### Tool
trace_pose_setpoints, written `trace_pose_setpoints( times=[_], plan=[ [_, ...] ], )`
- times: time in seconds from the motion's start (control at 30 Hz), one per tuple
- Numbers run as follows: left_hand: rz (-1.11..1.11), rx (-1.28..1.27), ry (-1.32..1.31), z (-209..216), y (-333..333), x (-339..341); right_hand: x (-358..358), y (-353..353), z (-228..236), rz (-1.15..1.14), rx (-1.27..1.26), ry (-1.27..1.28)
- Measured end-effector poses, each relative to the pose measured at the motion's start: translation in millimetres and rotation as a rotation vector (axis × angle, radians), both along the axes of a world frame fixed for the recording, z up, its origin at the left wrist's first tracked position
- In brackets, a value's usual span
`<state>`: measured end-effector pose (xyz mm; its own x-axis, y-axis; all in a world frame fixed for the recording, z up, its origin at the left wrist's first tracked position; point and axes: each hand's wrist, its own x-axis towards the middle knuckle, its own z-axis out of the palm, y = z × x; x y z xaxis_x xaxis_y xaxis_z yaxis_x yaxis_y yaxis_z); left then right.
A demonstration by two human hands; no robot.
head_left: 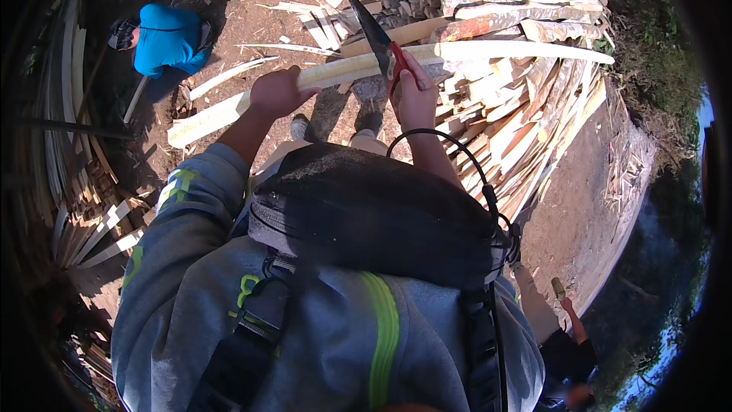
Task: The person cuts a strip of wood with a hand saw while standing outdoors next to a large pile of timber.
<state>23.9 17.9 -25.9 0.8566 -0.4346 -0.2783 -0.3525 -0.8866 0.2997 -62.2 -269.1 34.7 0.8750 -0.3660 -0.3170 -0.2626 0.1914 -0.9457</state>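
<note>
A long, pale wooden plank (339, 72) stretches across in front of me, from the left, where it is lower, to the pile on the right. My left hand (279, 94) is closed around its left part, thumb toward the right. My right hand (418, 101) grips the red handle of a handsaw (371, 32). The dark, tapered blade points up and to the left, crossing the plank near its middle. Whether the teeth touch the wood cannot be made out.
A pile of split wood (526, 95) spreads on the right, with more boards (69, 107) on the left. A person in a blue top (169, 34) bends at the upper left; another person (568, 351) is at the lower right. A black bag (366, 210) sits at my chest.
</note>
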Motion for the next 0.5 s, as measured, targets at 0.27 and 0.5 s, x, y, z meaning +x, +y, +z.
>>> trace_pose_setpoints(
  times=[0.27,0.5],
  plan=[
    [0.031,-0.074,-0.005,6,4,-10,-103,-24,56,-0.111,0.051,0.001],
    [0.026,-0.037,0.016,9,1,-6,-1,10,-1,0.041,-0.071,-0.022]
  ],
)
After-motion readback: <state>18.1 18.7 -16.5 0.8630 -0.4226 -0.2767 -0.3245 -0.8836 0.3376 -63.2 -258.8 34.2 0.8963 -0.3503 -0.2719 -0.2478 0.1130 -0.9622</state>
